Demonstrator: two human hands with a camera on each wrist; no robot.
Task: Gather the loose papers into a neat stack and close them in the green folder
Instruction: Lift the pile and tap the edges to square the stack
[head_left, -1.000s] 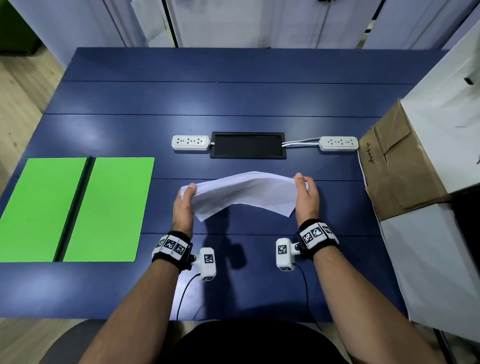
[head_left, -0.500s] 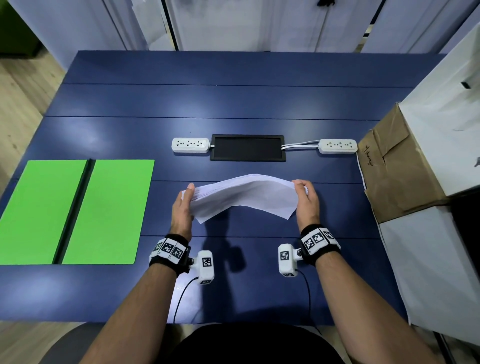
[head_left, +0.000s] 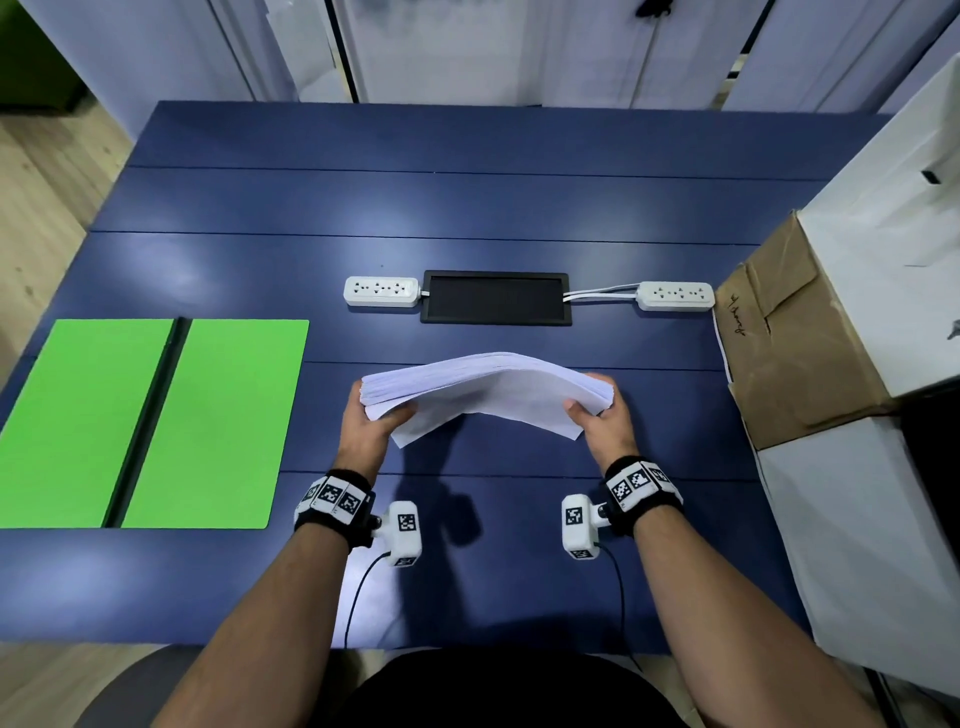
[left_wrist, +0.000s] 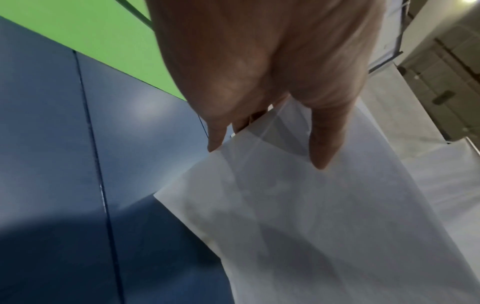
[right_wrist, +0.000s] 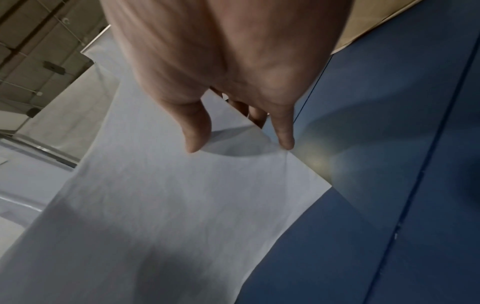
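Observation:
A thick stack of white papers (head_left: 488, 387) is held above the blue table (head_left: 467, 197), bowed upward in the middle. My left hand (head_left: 371, 415) grips its left end, thumb on top, fingers underneath. My right hand (head_left: 597, 413) grips the right end the same way. In the left wrist view the left hand (left_wrist: 265, 142) pinches the papers (left_wrist: 311, 216); in the right wrist view the right hand (right_wrist: 239, 142) pinches the papers (right_wrist: 155, 205). The green folder (head_left: 156, 421) lies open and flat at the table's left, a strip of it also as green folder (left_wrist: 91, 26).
Two white power strips (head_left: 382, 291) (head_left: 675, 296) flank a black inset panel (head_left: 495, 297) behind the papers. A brown cardboard box (head_left: 789, 332) and white boxes (head_left: 883, 519) crowd the table's right edge. White cabinet doors (head_left: 467, 47) stand beyond the far edge.
Both hands have drawn slightly nearer to me and turned the stack, so its fanned far edge and the thumbs on top now show.

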